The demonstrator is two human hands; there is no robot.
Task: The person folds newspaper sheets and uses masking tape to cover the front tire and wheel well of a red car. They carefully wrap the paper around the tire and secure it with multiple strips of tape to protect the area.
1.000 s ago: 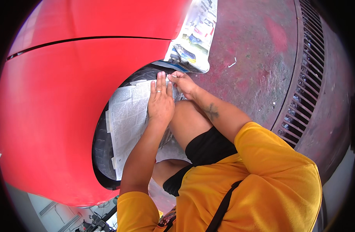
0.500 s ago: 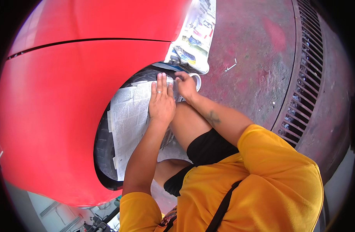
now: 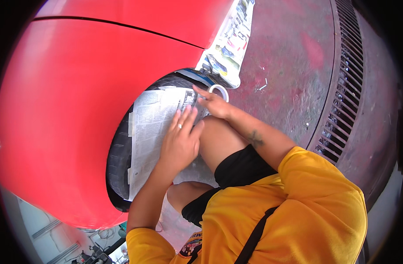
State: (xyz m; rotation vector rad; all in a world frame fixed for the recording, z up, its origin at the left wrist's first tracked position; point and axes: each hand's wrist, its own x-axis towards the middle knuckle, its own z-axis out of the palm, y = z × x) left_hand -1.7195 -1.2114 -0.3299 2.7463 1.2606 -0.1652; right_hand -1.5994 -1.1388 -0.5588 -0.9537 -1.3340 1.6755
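Observation:
A newspaper sheet (image 3: 151, 127) covers the wheel under the red fender, with the black tyre (image 3: 119, 154) showing around its edge. My left hand (image 3: 180, 143), a ring on one finger, is open over the sheet's right part, fingers spread and slightly blurred. My right hand (image 3: 215, 104) is at the sheet's upper right corner, with fingers stretched toward the paper. A white roll of tape (image 3: 225, 92) stands just behind my right hand, partly hidden by it; I see no fingers wrapped round it.
The red car body (image 3: 78, 101) fills the left side. More newspaper (image 3: 228, 48) covers its lower edge above the wheel. A small white scrap (image 3: 264, 84) lies on the stained floor (image 3: 285, 66). A metal drain grate (image 3: 348, 88) runs along the right.
My left hand has lifted from the paper's top edge and moved down, its fingers spreading. My right hand's fingers have stretched out. The view has shifted slightly.

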